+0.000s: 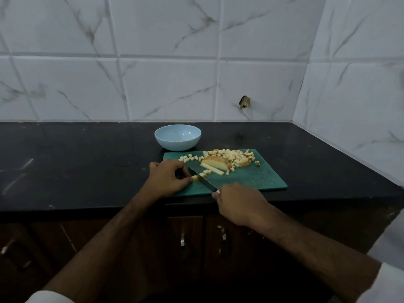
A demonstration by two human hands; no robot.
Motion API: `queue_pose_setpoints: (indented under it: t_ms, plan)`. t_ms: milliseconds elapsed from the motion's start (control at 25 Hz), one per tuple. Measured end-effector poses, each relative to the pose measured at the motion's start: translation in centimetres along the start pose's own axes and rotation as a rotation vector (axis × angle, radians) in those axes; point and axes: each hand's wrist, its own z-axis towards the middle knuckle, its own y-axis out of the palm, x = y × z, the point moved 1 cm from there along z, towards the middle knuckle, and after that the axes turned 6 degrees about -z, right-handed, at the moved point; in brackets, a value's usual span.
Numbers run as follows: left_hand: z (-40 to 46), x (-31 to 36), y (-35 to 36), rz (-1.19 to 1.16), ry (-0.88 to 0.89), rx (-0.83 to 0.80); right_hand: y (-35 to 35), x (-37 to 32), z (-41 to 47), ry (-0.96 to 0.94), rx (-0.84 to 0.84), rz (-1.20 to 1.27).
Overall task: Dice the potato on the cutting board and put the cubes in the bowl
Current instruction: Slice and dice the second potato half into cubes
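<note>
On the black stone counter (87, 162), the left hand (169, 177) pinches a pale potato strip (195, 178) on the green plastic cutting board (251, 178) while the right hand (237, 203) holds a steel knife (202, 179) across it, near an empty light-blue bowl (177, 137).

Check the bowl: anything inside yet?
The bowl shows only bare blue interior; its near inner wall is hidden by the rim. All cubes lie on the cutting board.
</note>
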Motion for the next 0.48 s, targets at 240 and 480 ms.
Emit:
queue_pose_setpoints:
  t_ms: [240,480]
  plan:
    - [0.0,0.0,-0.1,0.008,-0.021,-0.003,-1.9,0.5,1.0,0.039,0.024,-0.002]
    - [0.0,0.1,0.0,-0.008,-0.003,-0.003,0.1,-0.7,-0.9,-0.03,0.025,-0.05]
